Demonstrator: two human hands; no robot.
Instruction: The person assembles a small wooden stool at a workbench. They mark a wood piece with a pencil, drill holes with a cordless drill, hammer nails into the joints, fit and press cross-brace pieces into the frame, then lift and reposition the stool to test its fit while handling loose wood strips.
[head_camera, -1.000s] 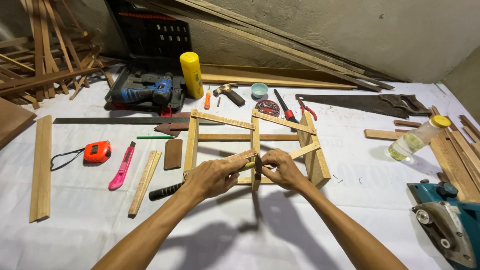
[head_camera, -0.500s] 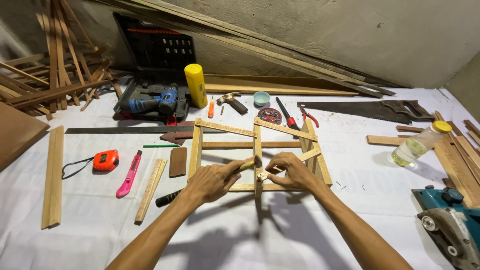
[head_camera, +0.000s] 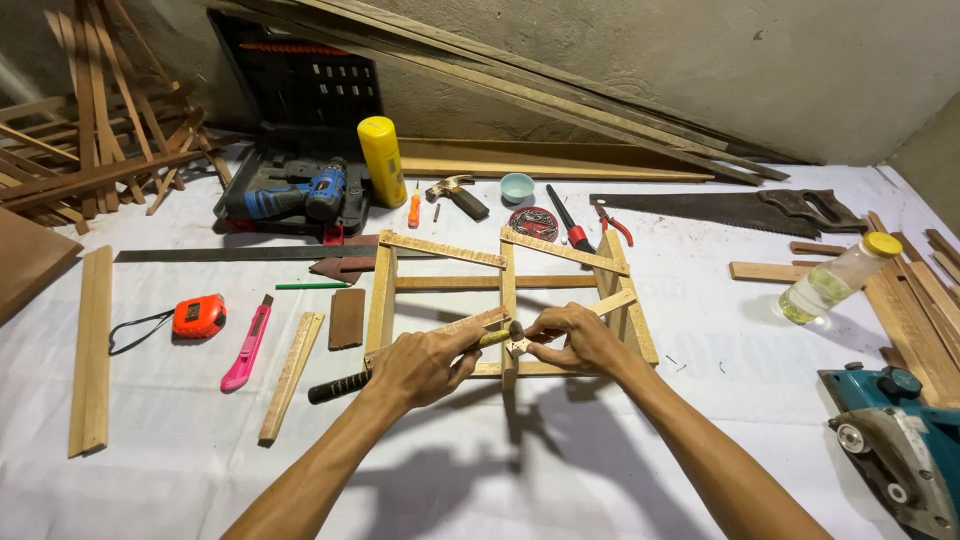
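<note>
**A:** Both hands are in at the middle of the white-covered surface (head_camera: 560, 450), working on that small wooden slat frame (head_camera: 505, 300).

**B:** Yes, the left hand (head_camera: 420, 365) is closed around a small hammer (head_camera: 400, 365). The black grip pokes out behind the wrist, and the head sits right at the frame's near rail.

**A:** And the right hand (head_camera: 575, 340)?

**B:** Fingers pinched together at the joint where the upright centre slat meets that near rail, just beside the hammer head. Whatever it pinches is too small to make out.

**A:** The two hands almost touch. Around them?

**B:** Left of the frame lie a pink utility knife (head_camera: 247, 342) and an orange tape measure (head_camera: 198, 316). Behind, a blue cordless drill (head_camera: 300, 195) rests in its case beside a yellow bottle (head_camera: 383, 160). A handsaw (head_camera: 730, 210) lies far right, and a teal power planer (head_camera: 900, 440) sits at the near right edge.
</note>
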